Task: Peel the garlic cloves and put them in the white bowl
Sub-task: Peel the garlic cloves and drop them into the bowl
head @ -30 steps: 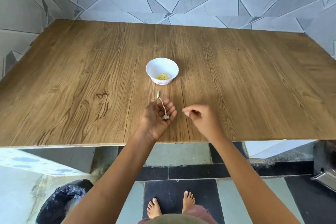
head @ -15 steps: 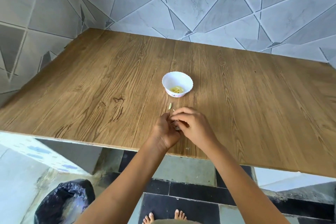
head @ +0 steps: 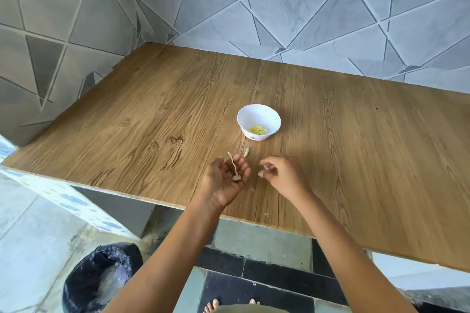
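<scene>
The task is looking well advanced, in my judgement. One white bowl (head: pixel 270 116) is standing upright near the middle of the worktop (head: pixel 152 122) and is holding a small heap of peeled garlic cloves (head: pixel 258 129), too merged to count. The left hand (head: pixel 225 179) is lying palm up and released over the front of the worktop, well short of the bowl, carrying one dry garlic stalk (head: pixel 234 166) with a papery clump at its base. No whole clove is showing there. The right hand (head: pixel 283 175), just beside it, is pinching one small pale scrap (head: pixel 261 173); whether that is skin or clove cannot be told. One loose pale sliver (head: pixel 246 152) is lying on the worktop between the left hand and the bowl, apparently waiting to go in. Two skin flecks (head: pixel 267 214) are lying near the front edge. One black bin bag (head: pixel 101 277) is sitting on the floor below. What remains appears to be little: the last pieces, then the waste.
</scene>
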